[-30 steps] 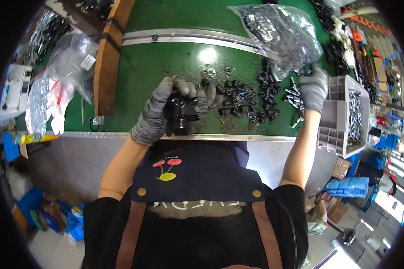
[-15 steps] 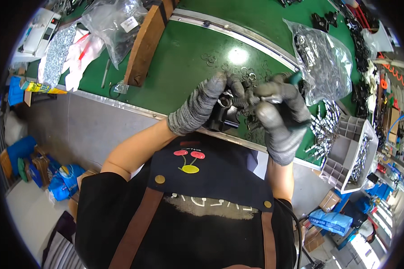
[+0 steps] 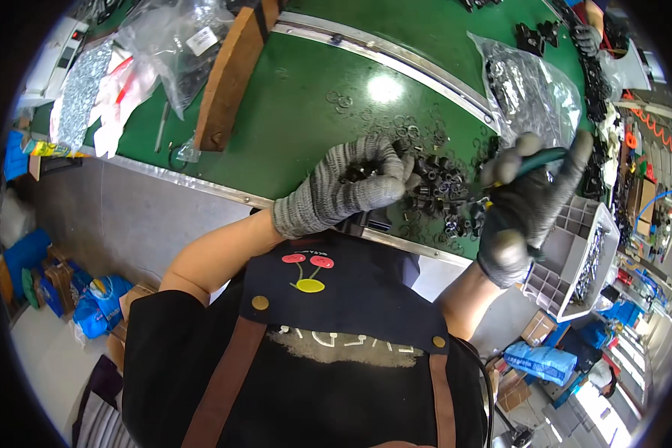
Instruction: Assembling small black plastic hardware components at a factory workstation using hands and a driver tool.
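Note:
My left hand point(image 3: 351, 183), in a grey knit glove, is closed around a small black part point(image 3: 362, 172) that mostly hides inside the fingers. Just below it, at the table's front edge, is a black fixture point(image 3: 377, 222), partly covered by the hand. My right hand point(image 3: 526, 205), gloved too, is farther right with some fingers stretched out. Across its palm lies a pair of green-handled pliers point(image 3: 541, 159), its tip pointing left toward a pile of small black parts point(image 3: 437, 183). Thin metal rings point(image 3: 405, 125) are scattered behind the pile.
A wooden block point(image 3: 228, 86) stands at left beside plastic bags point(image 3: 175, 48). A clear bag of black parts point(image 3: 530, 86) lies at right. A grey bin point(image 3: 567, 261) with metal pieces is beyond my right hand. Another person's gloved hand point(image 3: 588, 39) shows at far right.
My right hand has moved right, away from my left, and its fingers have spread. My left hand has curled over the black part. Another person's hand has appeared at the upper right.

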Motion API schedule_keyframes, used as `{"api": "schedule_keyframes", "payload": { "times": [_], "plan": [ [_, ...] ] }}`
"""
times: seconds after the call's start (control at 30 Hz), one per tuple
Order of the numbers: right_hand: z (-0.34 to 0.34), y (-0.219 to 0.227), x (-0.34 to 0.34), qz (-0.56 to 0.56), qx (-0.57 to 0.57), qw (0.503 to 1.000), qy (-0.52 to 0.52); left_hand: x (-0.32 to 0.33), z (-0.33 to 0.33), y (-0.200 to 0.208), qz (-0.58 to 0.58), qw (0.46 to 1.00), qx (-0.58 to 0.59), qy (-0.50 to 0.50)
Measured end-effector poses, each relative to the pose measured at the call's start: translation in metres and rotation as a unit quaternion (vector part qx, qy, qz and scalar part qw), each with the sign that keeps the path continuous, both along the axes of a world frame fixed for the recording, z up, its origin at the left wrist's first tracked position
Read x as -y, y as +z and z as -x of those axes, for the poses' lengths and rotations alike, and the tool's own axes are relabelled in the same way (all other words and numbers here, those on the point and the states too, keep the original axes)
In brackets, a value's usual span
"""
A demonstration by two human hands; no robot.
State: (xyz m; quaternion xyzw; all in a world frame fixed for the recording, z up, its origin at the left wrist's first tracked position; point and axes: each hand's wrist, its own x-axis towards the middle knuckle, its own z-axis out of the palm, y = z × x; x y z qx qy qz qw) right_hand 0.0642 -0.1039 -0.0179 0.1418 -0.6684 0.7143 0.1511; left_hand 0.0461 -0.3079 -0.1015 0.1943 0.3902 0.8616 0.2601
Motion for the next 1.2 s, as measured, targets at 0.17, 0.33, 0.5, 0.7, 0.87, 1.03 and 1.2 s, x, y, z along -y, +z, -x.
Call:
{"api": "schedule_keyframes", "payload": {
  "times": [0.17,0.33,0.5,0.7,0.87,1.03,1.2],
  "plan": [
    [0.007,-0.008,-0.018,0.121,-0.001,0.985,-0.121,0.002,0.003,0.002,0.012,0.998,0.053,-0.022],
    [0.018,-0.047,-0.007,0.203,-0.037,0.968,-0.145,0.005,0.004,0.016,0.035,0.997,0.063,-0.022],
    [0.021,-0.077,0.006,0.195,-0.061,0.960,-0.189,0.005,0.004,0.010,0.048,0.997,0.053,-0.013],
    [0.025,-0.088,0.004,0.185,-0.058,0.960,-0.203,0.008,0.007,0.012,0.049,0.997,0.062,-0.024],
    [0.026,-0.094,0.002,0.173,-0.056,0.961,-0.208,0.009,0.007,0.010,0.043,0.995,0.080,-0.032],
    [0.025,-0.097,0.003,0.155,-0.055,0.961,-0.221,0.010,0.006,0.013,0.057,0.995,0.081,-0.027],
    [0.028,-0.099,0.005,0.137,-0.066,0.961,-0.229,0.012,0.003,0.007,0.050,0.996,0.074,-0.009]
  ]
}}
